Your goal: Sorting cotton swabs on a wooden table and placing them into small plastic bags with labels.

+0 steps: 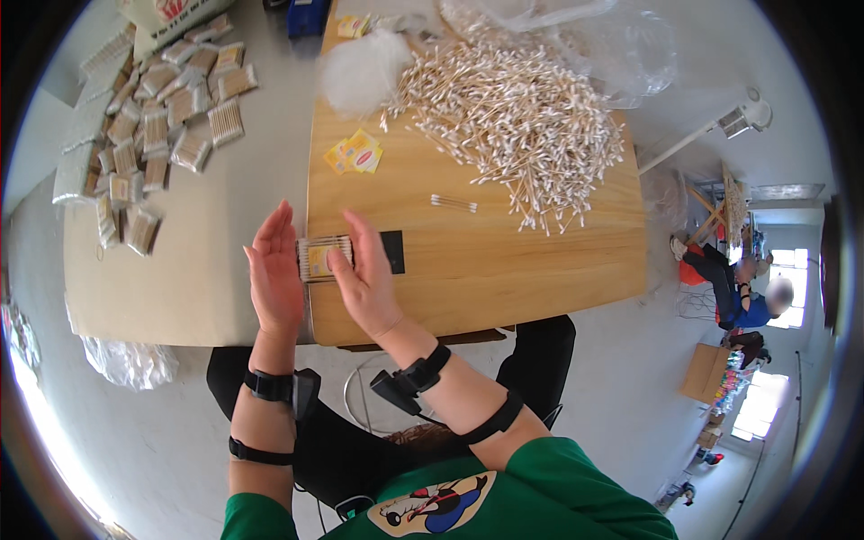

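Note:
A small bundle of cotton swabs [310, 263] with a yellow card on its top lies between my two hands, near the table's front edge. My right hand [367, 283] grips the bundle from its right side, the thumb pressed on the card. On the other side, my left hand [278, 279] is held upright and flat, its fingers stretched and thumb apart, beside the bundle's left end. Whether that palm touches the swabs is hard to tell. Just right of my right hand a black square [393, 251] shows on the wooden board.
A big heap of loose cotton swabs [526, 117] covers the board's far right. Yellow cards [358, 153] and a few stray swabs [454, 203] lie nearer. Several packed swab bundles [155, 130] pile up at far left. Clear plastic bags [643, 58] sit behind. Another person [751, 301] sits far right.

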Demonstrator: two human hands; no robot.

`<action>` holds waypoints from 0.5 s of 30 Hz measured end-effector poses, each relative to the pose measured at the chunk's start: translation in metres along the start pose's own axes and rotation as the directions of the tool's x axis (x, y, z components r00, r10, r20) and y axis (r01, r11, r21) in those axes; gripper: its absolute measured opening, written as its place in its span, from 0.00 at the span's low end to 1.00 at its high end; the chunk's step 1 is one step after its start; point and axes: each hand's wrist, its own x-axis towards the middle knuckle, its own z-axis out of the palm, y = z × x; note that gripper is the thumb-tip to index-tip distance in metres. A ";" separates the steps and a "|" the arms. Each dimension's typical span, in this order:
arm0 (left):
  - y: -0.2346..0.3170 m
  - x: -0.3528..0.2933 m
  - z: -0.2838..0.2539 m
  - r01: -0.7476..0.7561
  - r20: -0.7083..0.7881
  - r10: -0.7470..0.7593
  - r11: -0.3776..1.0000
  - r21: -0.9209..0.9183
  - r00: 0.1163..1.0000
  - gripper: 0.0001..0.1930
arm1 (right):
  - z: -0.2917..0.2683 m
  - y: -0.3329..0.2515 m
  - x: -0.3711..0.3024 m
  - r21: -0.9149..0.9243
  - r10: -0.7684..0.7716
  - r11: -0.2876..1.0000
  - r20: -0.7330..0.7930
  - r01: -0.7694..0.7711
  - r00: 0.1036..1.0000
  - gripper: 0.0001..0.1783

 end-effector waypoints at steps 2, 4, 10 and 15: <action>0.004 -0.010 0.004 -0.075 0.034 0.069 0.971 0.226 0.997 0.32 | -0.041 -0.002 0.010 -0.313 -0.024 0.950 0.010 0.026 1.000 0.28; 0.008 -0.021 0.013 -0.151 0.067 0.136 0.885 0.441 0.988 0.30 | -0.088 -0.003 0.023 -0.615 -0.110 0.783 0.009 0.092 0.994 0.29; -0.038 -0.041 0.078 -0.579 0.580 0.108 0.337 0.743 0.807 0.22 | -0.152 0.009 0.025 -0.915 -0.056 0.352 0.186 0.194 0.981 0.32; -0.087 -0.020 0.136 -0.572 0.572 0.000 0.007 0.820 0.820 0.26 | -0.161 0.020 0.016 -0.925 -0.017 0.306 0.229 0.224 0.973 0.32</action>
